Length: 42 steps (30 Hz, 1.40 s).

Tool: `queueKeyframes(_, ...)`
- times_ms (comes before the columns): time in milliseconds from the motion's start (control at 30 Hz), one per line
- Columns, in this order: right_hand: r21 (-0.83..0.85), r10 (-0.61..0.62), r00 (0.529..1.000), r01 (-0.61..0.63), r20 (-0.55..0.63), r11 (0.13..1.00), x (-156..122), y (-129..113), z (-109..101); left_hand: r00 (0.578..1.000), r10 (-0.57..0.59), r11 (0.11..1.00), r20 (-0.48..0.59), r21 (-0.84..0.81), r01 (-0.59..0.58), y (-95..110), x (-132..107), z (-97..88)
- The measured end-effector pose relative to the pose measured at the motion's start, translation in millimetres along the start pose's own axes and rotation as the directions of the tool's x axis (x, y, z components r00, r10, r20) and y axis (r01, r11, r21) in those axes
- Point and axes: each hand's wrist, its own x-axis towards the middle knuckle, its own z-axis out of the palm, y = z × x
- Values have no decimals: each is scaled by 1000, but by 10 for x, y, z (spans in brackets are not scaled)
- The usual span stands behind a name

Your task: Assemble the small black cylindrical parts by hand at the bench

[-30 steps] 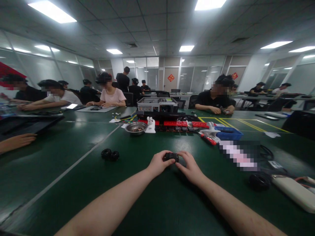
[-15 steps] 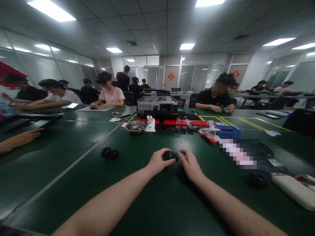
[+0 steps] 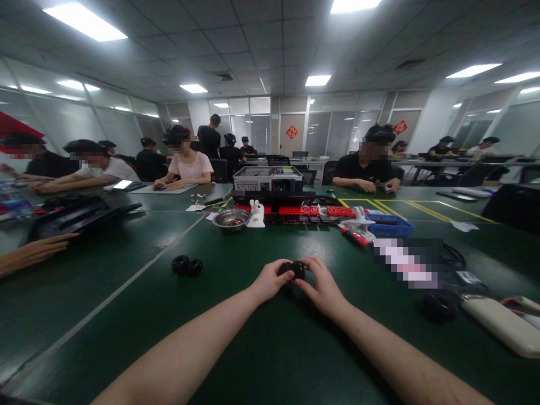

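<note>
My left hand (image 3: 270, 279) and my right hand (image 3: 323, 284) meet above the green table (image 3: 261, 349), both pinched on a small black round part (image 3: 293, 269) held between their fingertips. The fingers of each hand are curled onto it from either side. Two more black round parts (image 3: 187, 265) lie together on the table to the left, out of reach of the hands.
A steel bowl (image 3: 230, 219), a white holder (image 3: 256, 214), red trays (image 3: 312, 211), a blue bin (image 3: 387, 225) and a red-handled tool (image 3: 355, 237) lie ahead. A black ring (image 3: 441, 305) and white device (image 3: 502, 326) sit right. Another person's hand (image 3: 36, 251) rests left; people sit around.
My right hand, briefly off the black part half a second ago, has closed back onto it. The other person's hand at left has shifted slightly.
</note>
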Motion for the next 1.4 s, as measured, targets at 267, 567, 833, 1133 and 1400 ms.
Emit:
queueKeyframes(267, -9, -35, 999, 35, -13, 999, -43, -26, 50, 994, -97, 995, -40, -36, 96, -72, 36, 12)
queueKeyframes(567, -69, 241, 970, -239, 33, 969, 4, 197, 112, 988, 132, 936, -87, 339, -95, 139, -79, 43)
queueKeyframes(833, -46, 87, 992, -83, 90, 995, -6, 121, 79, 994, -91, 992, -65, 80, 96, -5, 3, -15)
queueKeyframes(1133, -90, 12, 999, -8, 49, 996, -37, 79, 47, 990, -43, 992, -134, 109, 58, 18, -7, 18)
queueKeyframes(1400, -47, 149, 989, -149, -15, 988, -10, 134, 34, 983, 69, 984, -167, 173, -40, 121, -51, 17)
